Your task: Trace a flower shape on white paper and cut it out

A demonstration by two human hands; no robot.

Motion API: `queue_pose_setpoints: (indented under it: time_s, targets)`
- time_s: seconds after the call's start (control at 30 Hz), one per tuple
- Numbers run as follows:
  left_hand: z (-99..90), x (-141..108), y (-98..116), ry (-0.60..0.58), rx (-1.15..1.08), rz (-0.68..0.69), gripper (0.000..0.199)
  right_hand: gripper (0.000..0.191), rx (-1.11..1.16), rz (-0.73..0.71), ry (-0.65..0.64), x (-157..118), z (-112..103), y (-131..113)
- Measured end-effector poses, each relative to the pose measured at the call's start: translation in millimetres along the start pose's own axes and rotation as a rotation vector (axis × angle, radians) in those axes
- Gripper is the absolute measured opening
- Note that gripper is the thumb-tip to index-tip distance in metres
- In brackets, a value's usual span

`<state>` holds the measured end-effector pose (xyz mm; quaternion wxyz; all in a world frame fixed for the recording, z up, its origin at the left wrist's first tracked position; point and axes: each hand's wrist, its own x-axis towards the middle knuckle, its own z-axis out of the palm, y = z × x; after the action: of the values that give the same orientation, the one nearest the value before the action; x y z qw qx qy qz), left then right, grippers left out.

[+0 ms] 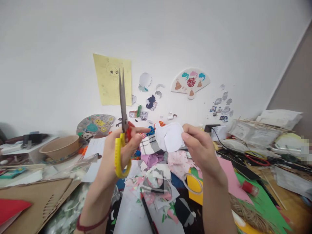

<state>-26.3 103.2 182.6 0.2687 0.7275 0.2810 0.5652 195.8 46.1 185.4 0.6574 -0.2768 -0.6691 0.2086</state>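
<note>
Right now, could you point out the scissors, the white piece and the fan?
Scissors (124, 120): head view, on the metal near the pivot.
White piece (174, 138): head view, on the middle of its flat face.
Fan (191, 82): head view, on its painted middle.

Left hand (124, 146), wrapped about scissors (123, 110) with yellow and red handles, blades pointing up and slightly parted; right hand (200, 148), fingers pinching the right edge of a rounded white piece (173, 138). On the table: white sheet (126, 211) strewn with paper scraps, dark pen (147, 208) lying across it, green paper (270, 199) and twine (251, 213) at right, brown bowl (60, 144) at left. On the wall behind: yellow sheet (109, 86) bearing a drawing, and fan-shaped plaque (191, 81).
</note>
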Motion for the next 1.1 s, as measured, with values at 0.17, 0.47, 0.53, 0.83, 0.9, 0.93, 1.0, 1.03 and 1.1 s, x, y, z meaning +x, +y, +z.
queue_pose_setpoints:
  time_s: [0.17, 0.47, 0.53, 0.83, 0.9, 0.93, 1.0, 1.03, 1.1]
  targets:
    - [32.6, -3.5, 7.5, -0.005, -0.421, -0.203, 0.041, 0.029, -0.053, 0.007, -0.133, 1.9, 6.7, 1.1]
    - [39.3, -11.1, 21.3, 0.159, -0.479, -0.238, 0.04, 0.011, -0.008, 0.012, -0.096, 2.4, 12.2, 1.9]
    - [39.2, -11.9, 21.5, 0.199, -0.515, -0.221, 0.04, 0.008, -0.011, 0.036, -0.092, 1.2, 11.6, 2.0]
    - [35.0, -13.6, 25.6, 0.224, -0.493, -0.129, 0.043, 0.007, 0.03, 0.058, -0.013, 0.4, 14.9, -6.8]
    - [34.8, -15.1, 28.4, 0.278, -0.454, -0.088, 0.042, 0.008, 0.058, 0.085, -0.047, 1.0, 13.3, -7.5]
    - [35.1, -15.9, 29.6, 0.305, -0.432, -0.07, 0.041, 0.008, 0.079, 0.099, -0.061, 1.1, 12.6, -7.3]
    - [36.2, -17.4, 31.1, 0.346, -0.404, -0.042, 0.04, 0.007, 0.124, 0.123, -0.08, 0.9, 11.7, -6.4]
    - [36.8, -18.0, 31.5, 0.358, -0.396, -0.033, 0.04, 0.006, 0.142, 0.132, -0.086, 0.6, 11.5, -5.8]
    - [37.9, -18.7, 31.9, 0.383, -0.378, -0.009, 0.04, 0.007, 0.16, 0.151, -0.095, 0.2, 11.8, -5.0]
